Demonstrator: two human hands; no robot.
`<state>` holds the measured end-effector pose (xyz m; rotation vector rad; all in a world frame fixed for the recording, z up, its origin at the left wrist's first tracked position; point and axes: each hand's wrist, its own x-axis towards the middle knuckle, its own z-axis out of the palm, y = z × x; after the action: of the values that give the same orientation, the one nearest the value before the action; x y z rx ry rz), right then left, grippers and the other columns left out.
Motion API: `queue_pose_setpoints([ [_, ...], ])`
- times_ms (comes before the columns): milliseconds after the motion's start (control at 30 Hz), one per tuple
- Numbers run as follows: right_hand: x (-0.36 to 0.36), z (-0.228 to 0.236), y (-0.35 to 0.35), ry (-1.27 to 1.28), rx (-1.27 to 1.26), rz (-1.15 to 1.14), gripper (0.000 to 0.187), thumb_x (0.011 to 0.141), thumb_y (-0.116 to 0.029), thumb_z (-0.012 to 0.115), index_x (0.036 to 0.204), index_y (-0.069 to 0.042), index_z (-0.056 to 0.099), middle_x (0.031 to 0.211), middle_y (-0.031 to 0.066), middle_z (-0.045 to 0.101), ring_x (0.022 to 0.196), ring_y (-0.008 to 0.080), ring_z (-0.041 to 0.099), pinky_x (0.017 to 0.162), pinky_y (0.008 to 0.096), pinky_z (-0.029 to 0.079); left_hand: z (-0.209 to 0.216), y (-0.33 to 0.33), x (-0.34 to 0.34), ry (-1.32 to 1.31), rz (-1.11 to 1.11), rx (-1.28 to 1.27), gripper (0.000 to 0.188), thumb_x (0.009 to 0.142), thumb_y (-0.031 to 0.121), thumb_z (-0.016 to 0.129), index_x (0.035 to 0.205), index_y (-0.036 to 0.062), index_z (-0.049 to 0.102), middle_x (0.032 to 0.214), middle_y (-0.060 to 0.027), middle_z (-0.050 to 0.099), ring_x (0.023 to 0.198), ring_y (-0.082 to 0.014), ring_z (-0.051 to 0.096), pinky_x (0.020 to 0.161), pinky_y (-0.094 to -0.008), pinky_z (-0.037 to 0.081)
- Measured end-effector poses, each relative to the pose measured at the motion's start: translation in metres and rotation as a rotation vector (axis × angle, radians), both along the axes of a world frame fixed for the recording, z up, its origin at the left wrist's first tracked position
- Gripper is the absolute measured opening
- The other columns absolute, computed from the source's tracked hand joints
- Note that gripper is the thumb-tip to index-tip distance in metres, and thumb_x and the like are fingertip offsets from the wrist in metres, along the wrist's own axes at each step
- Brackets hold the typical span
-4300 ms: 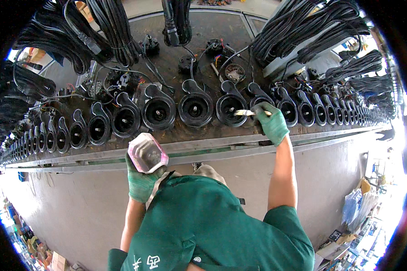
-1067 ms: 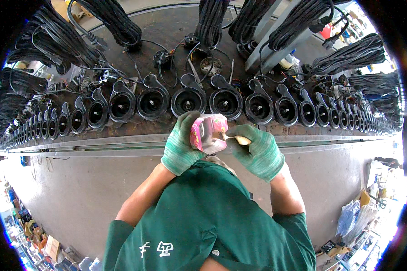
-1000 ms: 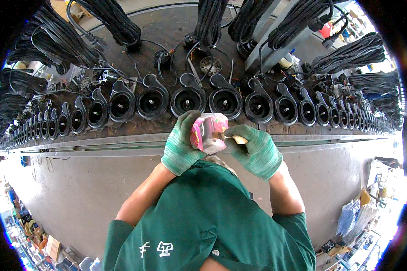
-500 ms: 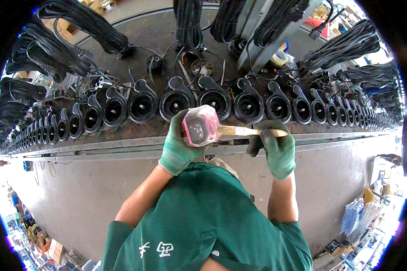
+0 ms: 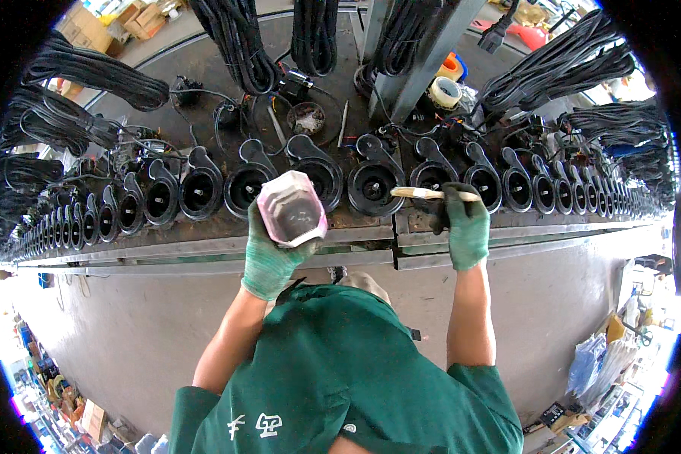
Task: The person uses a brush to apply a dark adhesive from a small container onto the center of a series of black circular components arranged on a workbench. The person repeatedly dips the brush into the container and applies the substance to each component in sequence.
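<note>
My left hand (image 5: 268, 257), in a green and black glove, is wrapped round a pinkish clear plastic cup (image 5: 293, 209) with an angular rim. Its open top faces up and looks greyish inside; I cannot make out the contents. In my gloved right hand (image 5: 465, 227) is a paintbrush (image 5: 433, 194), gripped by its wooden handle with the pale bristles pointing left. Those bristles are over the edge of a round black housing (image 5: 376, 186) with a short curved spout and a metal pin in its centre. Another black housing (image 5: 431, 175) lies just behind the brush.
Similar housings line the bench's front edge to both sides. Bundled black cables (image 5: 315, 38) hang above the bench. A metal post (image 5: 424, 60) rises beyond the row, beside tape rolls (image 5: 445, 91). A small round dish (image 5: 307, 119) and thin rods lie behind the housings.
The brush has come out of the cup and now reaches over a housing. The cup has moved slightly left, and the view of the bench has shifted.
</note>
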<state>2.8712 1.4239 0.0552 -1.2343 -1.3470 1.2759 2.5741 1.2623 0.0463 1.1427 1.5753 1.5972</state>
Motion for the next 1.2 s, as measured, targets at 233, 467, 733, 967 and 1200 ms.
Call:
queue_pose_setpoints([
  [233, -0.04, -0.025, 0.032, -0.357, 0.088, 0.339, 0.02, 0.097, -0.014, 0.072, 0.114, -0.005, 0.069, 0.088, 0.0089, 0.072, 0.074, 0.0139, 0.062, 0.072, 0.0305, 0.053, 0.01, -0.022, 0.001, 0.119, 0.102, -0.091, 0.095, 0.068, 0.005, 0.095, 0.144, 0.0089, 0.038, 0.136, -0.006, 0.057, 0.122, -0.0181, 0.058, 0.104, -0.0344, 0.051],
  [467, -0.086, 0.001, 0.052, -0.555, -0.047, 0.625, 0.021, 0.096, -0.02, 0.072, 0.111, -0.005, 0.072, 0.101, 0.0182, 0.075, 0.086, 0.0248, 0.069, 0.079, 0.0351, 0.054, 0.005, -0.056, -0.01, -0.086, 0.132, -0.146, 0.091, 0.072, 0.007, 0.093, 0.144, 0.0087, 0.036, 0.136, -0.0062, 0.057, 0.121, -0.0182, 0.059, 0.104, -0.0341, 0.05],
  [733, -0.091, 0.029, 0.046, -0.919, 0.019, 0.841, 0.026, 0.095, -0.027, 0.068, 0.112, -0.008, 0.068, 0.098, 0.0205, 0.075, 0.091, 0.0398, 0.072, 0.08, 0.0445, 0.057, 0.001, -0.083, -0.027, -0.007, 0.126, -0.22, 0.097, 0.069, 0.012, 0.096, 0.144, 0.0083, 0.035, 0.136, -0.007, 0.056, 0.124, -0.0204, 0.056, 0.105, -0.0366, 0.049],
  [967, -0.079, 0.026, 0.047, -0.829, 0.061, 0.659, 0.021, 0.09, -0.018, 0.073, 0.109, -0.01, 0.073, 0.09, 0.0107, 0.074, 0.079, 0.0215, 0.069, 0.075, 0.0361, 0.056, -0.032, -0.092, -0.037, -0.117, -0.011, -0.212, 0.11, 0.064, 0.01, 0.099, 0.15, 0.0098, 0.03, 0.141, -0.0075, 0.053, 0.128, -0.0217, 0.055, 0.109, -0.0376, 0.048],
  [1200, -0.005, 0.078, 0.029, -0.426, -0.093, 0.156, 0.022, 0.1, -0.012, 0.067, 0.119, -0.004, 0.071, 0.091, -0.0003, 0.07, 0.074, 0.0062, 0.054, 0.066, 0.023, 0.046, -0.034, -0.084, -0.02, -0.088, -0.093, -0.162, 0.106, 0.067, 0.011, 0.097, 0.149, 0.0091, 0.03, 0.143, -0.0078, 0.053, 0.132, -0.0216, 0.053, 0.11, -0.0373, 0.047],
])
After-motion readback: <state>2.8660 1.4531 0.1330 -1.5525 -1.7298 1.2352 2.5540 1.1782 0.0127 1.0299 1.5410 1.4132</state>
